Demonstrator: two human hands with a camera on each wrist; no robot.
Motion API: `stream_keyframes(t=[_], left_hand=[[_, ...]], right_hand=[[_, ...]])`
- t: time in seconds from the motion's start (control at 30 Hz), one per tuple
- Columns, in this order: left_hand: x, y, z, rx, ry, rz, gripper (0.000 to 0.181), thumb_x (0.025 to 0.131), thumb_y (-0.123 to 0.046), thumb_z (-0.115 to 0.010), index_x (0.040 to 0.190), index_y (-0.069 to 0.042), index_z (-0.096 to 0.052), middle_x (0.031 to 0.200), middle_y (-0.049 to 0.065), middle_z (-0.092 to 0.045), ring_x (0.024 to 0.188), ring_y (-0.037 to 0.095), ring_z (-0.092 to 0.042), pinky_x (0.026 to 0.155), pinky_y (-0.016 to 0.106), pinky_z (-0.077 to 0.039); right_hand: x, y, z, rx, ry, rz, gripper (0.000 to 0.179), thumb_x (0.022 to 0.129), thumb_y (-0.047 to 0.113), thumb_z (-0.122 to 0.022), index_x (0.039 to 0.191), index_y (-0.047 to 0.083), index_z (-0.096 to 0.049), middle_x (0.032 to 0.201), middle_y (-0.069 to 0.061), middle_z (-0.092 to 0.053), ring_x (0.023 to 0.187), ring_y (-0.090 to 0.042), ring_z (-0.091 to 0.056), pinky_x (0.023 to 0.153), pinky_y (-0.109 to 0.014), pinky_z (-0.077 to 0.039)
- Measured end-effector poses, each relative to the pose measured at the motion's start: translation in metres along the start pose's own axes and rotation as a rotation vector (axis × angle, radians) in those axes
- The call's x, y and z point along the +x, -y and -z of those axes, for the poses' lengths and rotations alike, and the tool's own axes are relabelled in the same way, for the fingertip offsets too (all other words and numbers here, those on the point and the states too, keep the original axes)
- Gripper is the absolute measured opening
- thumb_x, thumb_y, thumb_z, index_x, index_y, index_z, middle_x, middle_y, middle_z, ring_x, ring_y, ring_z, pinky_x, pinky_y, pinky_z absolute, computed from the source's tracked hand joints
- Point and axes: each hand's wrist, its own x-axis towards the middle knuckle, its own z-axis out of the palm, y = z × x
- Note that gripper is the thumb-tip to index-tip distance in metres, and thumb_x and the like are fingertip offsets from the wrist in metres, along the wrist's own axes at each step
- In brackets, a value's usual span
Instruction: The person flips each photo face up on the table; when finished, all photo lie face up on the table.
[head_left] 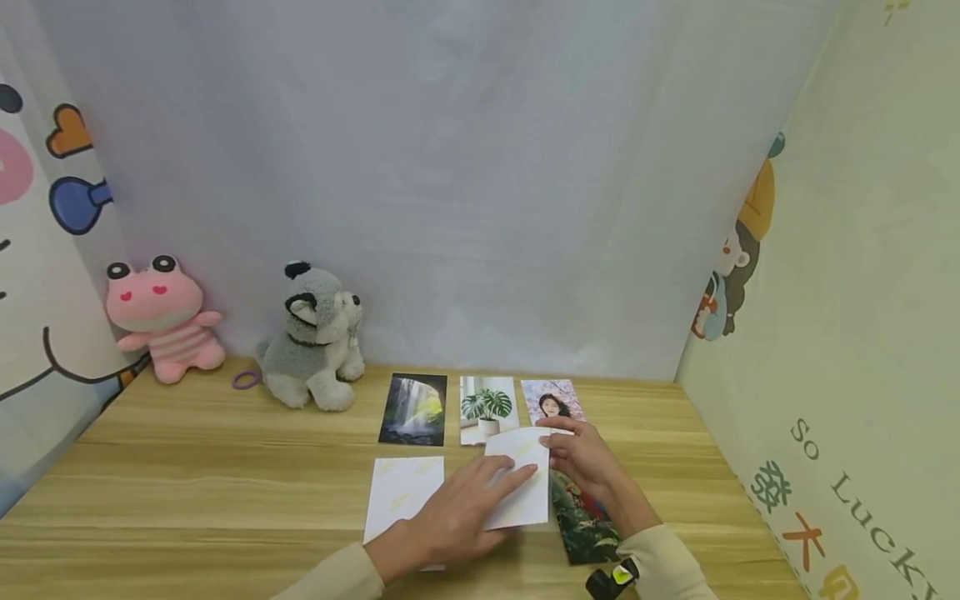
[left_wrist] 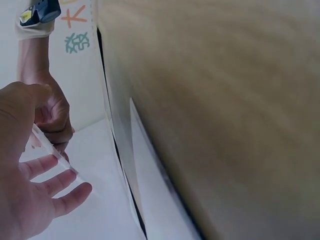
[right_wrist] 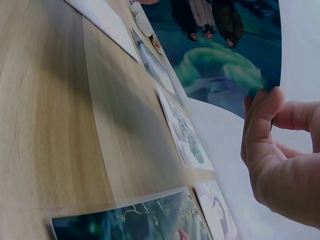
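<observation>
Spacing on the worktop [head_left: 187,492] looked deliberate: the waterfall print [head_left: 413,408], the plant print [head_left: 487,408] and the portrait print [head_left: 552,398] lay in a back row with narrow gaps, likely so that no picture covered another. In the nearer row, a white print [head_left: 393,479] lay at the left, perhaps picture down, its lower part hidden by the left hand [head_left: 465,508], while a foliage print [head_left: 581,525] lay picture up at the right. Above the space between those two was the raised print [head_left: 525,504], off the worktop, its white back showing in the head view and its picture, with figures and a green glow, in the right wrist view. The right hand [head_left: 588,462] pinched it by the upper right corner, thumb against fingers, a hold that probably spared most of the picture from touch. From the left, the other of the hands gripped it lightly, fingers spread over the back and the thumb apparently on the picture side, presumably to steady a thin sheet; its upper edge bowed slightly, perhaps from that pressure. Well apart, at the back left, the pink plush [head_left: 168,321] and the dog plush [head_left: 315,337] sat where they would hardly hinder either hand.
</observation>
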Motion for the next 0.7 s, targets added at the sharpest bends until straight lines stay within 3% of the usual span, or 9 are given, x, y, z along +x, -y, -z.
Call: stream_keyframes(t=[0.2, 0.4, 0.53, 0.7], left_hand=[[0.006, -0.001, 0.005, 0.008, 0.044, 0.002, 0.097, 0.073, -0.014, -0.081, 0.156, -0.025, -0.033, 0.129, 0.004, -0.056, 0.104, 0.016, -0.058, 0.077, 0.027, -0.054], [0.010, 0.000, 0.008, -0.120, 0.059, 0.041, 0.094, 0.077, 0.005, -0.069, 0.158, -0.024, -0.029, 0.129, 0.005, -0.056, 0.098, 0.015, -0.059, 0.074, 0.026, -0.053], [0.011, 0.001, 0.008, -0.219, 0.044, 0.054, 0.087, 0.083, 0.012, -0.059, 0.157, -0.021, -0.028, 0.129, 0.008, -0.057, 0.096, 0.016, -0.060, 0.076, 0.026, -0.052], [0.010, 0.002, 0.008, -0.276, 0.010, 0.058, 0.079, 0.084, 0.015, -0.055, 0.153, -0.018, -0.033, 0.127, 0.010, -0.057, 0.101, 0.018, -0.060, 0.079, 0.029, -0.052]], right_hand=[[-0.002, 0.003, -0.001, 0.036, 0.009, 0.009, 0.024, 0.094, 0.000, -0.053, 0.118, 0.000, -0.057, 0.087, 0.000, -0.066, 0.070, -0.005, -0.063, 0.064, -0.018, -0.054], [0.000, 0.000, -0.004, 0.043, -0.013, 0.018, 0.021, 0.100, 0.010, -0.050, 0.118, -0.003, -0.050, 0.080, 0.000, -0.066, 0.071, -0.007, -0.066, 0.067, -0.021, -0.056], [0.004, -0.002, -0.011, 0.020, -0.098, 0.009, 0.025, 0.102, 0.018, -0.054, 0.115, -0.002, -0.048, 0.074, 0.000, -0.064, 0.066, -0.009, -0.065, 0.065, -0.022, -0.057], [0.006, -0.002, -0.020, 0.005, -0.188, 0.022, 0.030, 0.101, 0.021, -0.058, 0.116, -0.004, -0.048, 0.073, -0.003, -0.066, 0.062, -0.010, -0.065, 0.062, -0.022, -0.057]])
